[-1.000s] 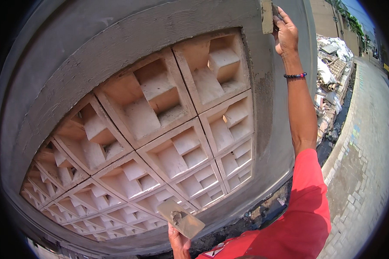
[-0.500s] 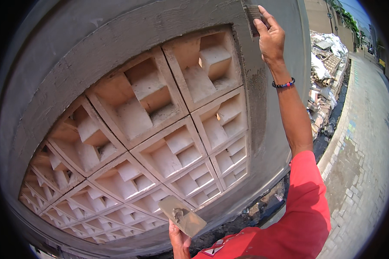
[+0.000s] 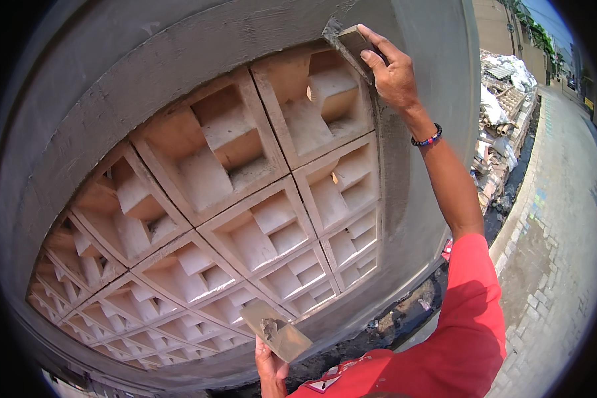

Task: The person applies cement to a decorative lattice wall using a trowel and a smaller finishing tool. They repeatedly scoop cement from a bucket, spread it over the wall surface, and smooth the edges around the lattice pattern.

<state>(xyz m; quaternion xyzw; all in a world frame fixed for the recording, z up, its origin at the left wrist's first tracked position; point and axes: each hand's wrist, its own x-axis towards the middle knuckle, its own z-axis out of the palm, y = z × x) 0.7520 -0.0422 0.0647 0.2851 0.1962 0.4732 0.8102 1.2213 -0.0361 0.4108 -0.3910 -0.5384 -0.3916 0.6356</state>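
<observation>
My right hand (image 3: 397, 78) is raised to the upper right corner of the block panel, fingers closed on a small flat plastering float (image 3: 353, 45). The float lies against the wet grey render (image 3: 259, 33) bordering the panel, with mortar along its edge. Low in the middle, my left hand (image 3: 270, 366) grips a thin rectangular board (image 3: 292, 341) by its lower edge. A dab of mortar (image 3: 270, 328) sits on that board. The pale ventilation blocks (image 3: 239, 156) fill the wall opening between my hands, with stepped hollows inside them.
Smooth grey wall (image 3: 431, 73) continues right of the panel. Beyond it lies a rubble heap (image 3: 501, 106) with white sacks, beside a paved lane (image 3: 557, 219). A dark drainage ditch (image 3: 404, 312) with debris runs along the wall's foot.
My right hand has moved left and slightly down with the float, from the wall right of the panel to its corner. My left hand and the board have barely shifted.
</observation>
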